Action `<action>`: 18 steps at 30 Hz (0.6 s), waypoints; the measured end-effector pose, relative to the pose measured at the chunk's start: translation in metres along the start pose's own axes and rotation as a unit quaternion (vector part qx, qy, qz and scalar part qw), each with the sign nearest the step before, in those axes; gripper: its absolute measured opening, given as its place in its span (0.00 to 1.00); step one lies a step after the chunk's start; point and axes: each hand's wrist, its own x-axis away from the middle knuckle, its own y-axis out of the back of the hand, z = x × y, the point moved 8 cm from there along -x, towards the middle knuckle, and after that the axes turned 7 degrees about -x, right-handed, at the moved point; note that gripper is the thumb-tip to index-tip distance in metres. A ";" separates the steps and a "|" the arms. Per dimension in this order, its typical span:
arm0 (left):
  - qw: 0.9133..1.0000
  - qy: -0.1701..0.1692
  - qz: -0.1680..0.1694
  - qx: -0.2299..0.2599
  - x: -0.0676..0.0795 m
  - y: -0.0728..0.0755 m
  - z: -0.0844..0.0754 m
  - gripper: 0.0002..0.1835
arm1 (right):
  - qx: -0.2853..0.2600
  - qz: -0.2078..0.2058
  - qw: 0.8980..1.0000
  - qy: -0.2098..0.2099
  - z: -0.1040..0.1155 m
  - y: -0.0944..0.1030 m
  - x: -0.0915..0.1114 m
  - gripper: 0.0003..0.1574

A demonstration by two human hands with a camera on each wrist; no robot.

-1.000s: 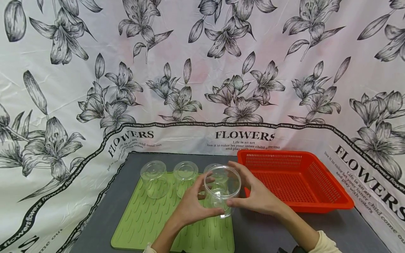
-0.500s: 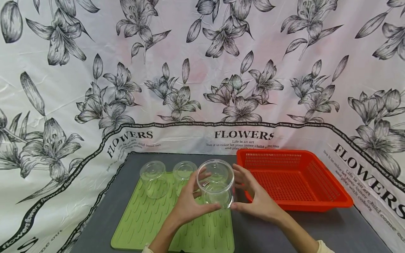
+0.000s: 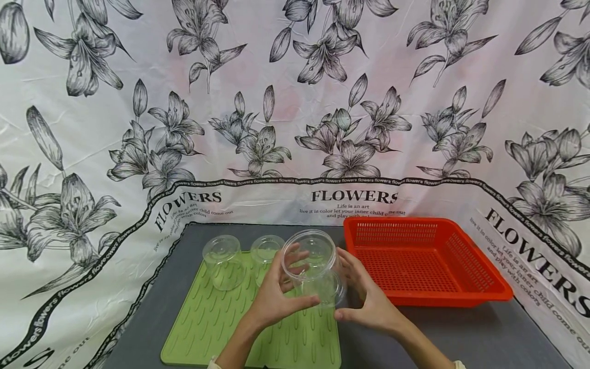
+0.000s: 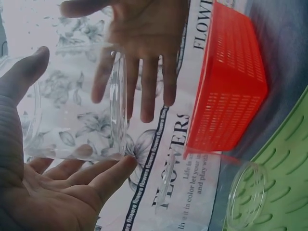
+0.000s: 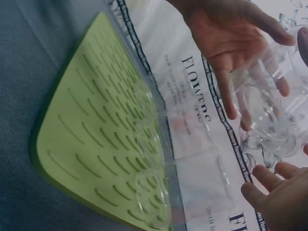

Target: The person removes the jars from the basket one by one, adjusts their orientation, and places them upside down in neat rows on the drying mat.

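Observation:
Above the green mat [image 3: 198, 328], a clear plastic jar [image 3: 313, 274] is held up at a tilt, its round rim towards the head camera. My left hand [image 3: 276, 302] cradles it from the left, thumb in front and fingers behind. My right hand [image 3: 373, 302] stands at the jar's other side with its fingers spread and relaxed. In the left wrist view, the right hand's fingers [image 4: 149, 86] extend straight beyond the jar. Similar clear jars stand along the mat's far side: one at left [image 3: 226, 266], a second [image 3: 266, 256] partly behind my left hand, and a third behind the held jar.
A red perforated plastic basket [image 3: 461, 302] sits at the back right of the dark grey table [image 3: 415, 338]. Behind everything hangs a white cloth [image 3: 258, 205] printed with lilies and lettering, close along the table's far edge.
The jar has shifted left and turned so that its base points lower right. My right hand has drawn its thumb and fingers away from the rim, while the left hand keeps its hold.

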 end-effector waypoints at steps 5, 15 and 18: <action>0.999 0.003 0.017 0.042 0.001 -0.003 0.000 0.55 | -0.026 -0.021 0.999 0.005 -0.007 -0.005 0.003 0.72; 0.992 -0.007 0.028 0.123 0.000 -0.006 0.002 0.54 | -0.089 -0.068 0.992 0.053 -0.012 -0.018 0.006 0.75; 0.988 -0.012 0.036 0.150 0.001 -0.008 0.002 0.54 | -0.103 -0.080 0.990 0.058 -0.013 -0.022 0.007 0.75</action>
